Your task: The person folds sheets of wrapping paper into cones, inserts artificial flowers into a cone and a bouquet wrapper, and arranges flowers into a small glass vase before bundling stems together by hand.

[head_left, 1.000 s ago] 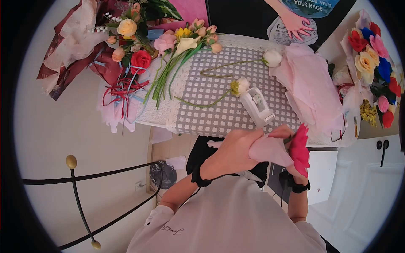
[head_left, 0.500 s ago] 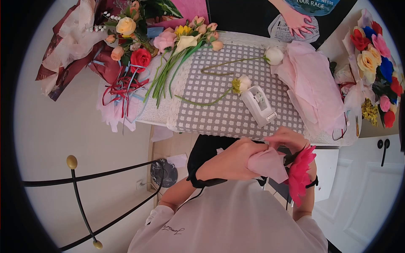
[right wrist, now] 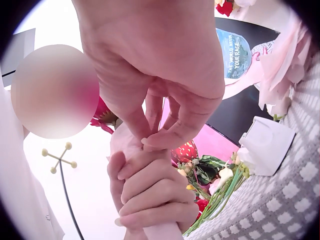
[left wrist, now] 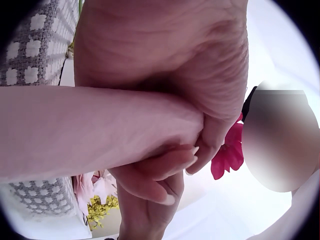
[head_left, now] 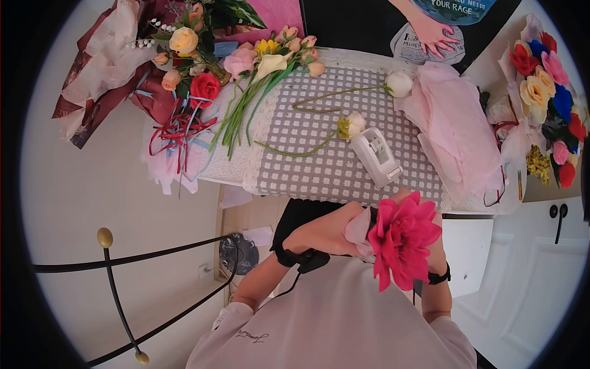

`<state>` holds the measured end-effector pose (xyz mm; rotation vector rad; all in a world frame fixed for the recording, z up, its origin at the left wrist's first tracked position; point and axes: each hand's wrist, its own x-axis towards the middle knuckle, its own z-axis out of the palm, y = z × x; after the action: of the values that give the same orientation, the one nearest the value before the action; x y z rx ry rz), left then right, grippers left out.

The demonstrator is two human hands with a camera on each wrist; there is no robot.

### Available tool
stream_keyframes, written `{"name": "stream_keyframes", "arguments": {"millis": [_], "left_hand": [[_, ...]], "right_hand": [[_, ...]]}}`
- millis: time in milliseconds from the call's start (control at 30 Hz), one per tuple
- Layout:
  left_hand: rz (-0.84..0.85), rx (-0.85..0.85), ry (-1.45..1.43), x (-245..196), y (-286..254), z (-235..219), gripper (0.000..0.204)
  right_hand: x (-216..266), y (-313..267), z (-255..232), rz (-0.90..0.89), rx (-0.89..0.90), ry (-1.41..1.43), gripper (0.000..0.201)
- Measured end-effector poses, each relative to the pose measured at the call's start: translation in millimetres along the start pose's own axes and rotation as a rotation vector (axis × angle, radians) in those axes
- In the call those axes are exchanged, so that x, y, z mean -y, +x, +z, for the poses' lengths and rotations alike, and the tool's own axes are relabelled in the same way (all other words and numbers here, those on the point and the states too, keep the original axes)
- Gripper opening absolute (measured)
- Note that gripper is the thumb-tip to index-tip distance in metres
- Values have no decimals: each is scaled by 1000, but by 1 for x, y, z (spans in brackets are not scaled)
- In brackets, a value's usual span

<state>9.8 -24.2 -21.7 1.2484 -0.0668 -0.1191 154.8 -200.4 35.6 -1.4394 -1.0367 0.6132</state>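
Observation:
A deep pink, dahlia-like flower (head_left: 402,243) faces the head camera, in front of the person's middle. My left hand (head_left: 335,230) grips the pink paper (head_left: 357,232) wrapped below its bloom; in the right wrist view the left hand's fingers (right wrist: 155,195) curl round the bundle. Partly hidden behind the petals is my right hand (head_left: 435,224). In the right wrist view the right hand (right wrist: 160,75) bends down over the left one, thumb and fingertips pinching the paper's edge just above the left hand. The stem is hidden inside the wrap.
On the checked cloth (head_left: 295,175) lie a white tape dispenser (head_left: 376,157) and two white flowers, one with its bloom (head_left: 398,84) near pink paper sheets (head_left: 455,123). Green stems (head_left: 236,120) and bouquets crowd the left; another bouquet (head_left: 541,92) stands right. A black metal rail (head_left: 184,249) is at left.
The pink flower has turned from side-on to face the head camera and shifted left. My right hand has gone behind the bloom; the left hand keeps its grip on the paper.

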Motion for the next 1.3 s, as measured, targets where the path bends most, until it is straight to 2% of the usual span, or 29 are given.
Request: {"name": "stream_keyframes", "arguments": {"millis": [67,100,167,200,267,300,333,400,433,467,533,567,633,667,700,733,800,867,900,933,1000,1033,1100,1133,1167,1200,1300], "left_hand": [[163,-124,-19,17,-8,-2,41],[163,-125,-20,17,-12,-3,41],[-2,-166,-186,15,-18,-3,65],[-5,-166,-186,18,-16,-2,65],[163,-236,-12,29,-9,2,81],[191,-241,-96,30,-14,-1,85],[187,-240,-97,36,-20,-4,85],[-41,-414,-179,48,-30,-6,84],[-4,-495,-202,51,-32,-4,75],[-11,-489,-201,51,-33,-5,75],[71,-433,-406,45,-31,-8,61],[23,-420,-334,39,-29,-7,50],[51,-419,-294,44,-34,-8,49],[84,-422,-252,47,-38,-9,47],[83,-423,-251,47,-42,-11,47],[48,-403,-289,47,-46,-14,49],[13,-384,-327,51,-53,-19,52],[206,-486,-64,63,-58,-26,67],[165,-376,421,66,-61,-36,84],[165,-374,421,71,-62,-38,84],[247,-389,211,77,-65,-37,87],[246,-388,211,77,-67,-37,87],[154,-416,228,76,-70,-37,88],[154,-415,229,91,-72,-43,88],[167,-407,358,119,-76,-54,88],[179,-398,486,120,-71,-55,89],[102,-407,446,111,-71,-50,87]], "right_hand": [[0,2,1,-30,25,-6,25],[0,2,1,-60,49,-13,26],[3,3,11,-98,6,-83,27],[5,4,16,-137,-38,-155,29],[-7,6,26,-162,-70,-96,30],[-11,8,30,-191,-99,-109,30],[-12,10,33,-220,-127,-122,29],[-11,14,39,-166,-142,-139,26],[-11,14,42,-113,-154,-156,23],[-14,16,45,-108,-162,-155,23],[-20,17,49,-129,-155,-195,18],[-17,19,52,-125,-161,-195,18],[-10,21,56,-38,-137,-110,17],[-12,23,56,-37,-138,-109,17],[-14,25,54,-113,-102,-133,17],[-16,28,53,-190,-64,-157,18],[-14,31,50,-217,-30,-135,21],[-15,31,44,-243,1,-115,23],[-17,30,38,-194,121,-54,26],[-18,29,34,-144,240,7,29],[-13,28,31,-82,284,34,29],[-11,27,30,-20,329,62,30],[-12,26,31,-10,323,83,28],[-12,25,31,-1,319,103,27],[-13,25,32,-1,318,104,27],[-13,26,33,23,309,153,26],[-11,25,33,69,276,187,21]]}}
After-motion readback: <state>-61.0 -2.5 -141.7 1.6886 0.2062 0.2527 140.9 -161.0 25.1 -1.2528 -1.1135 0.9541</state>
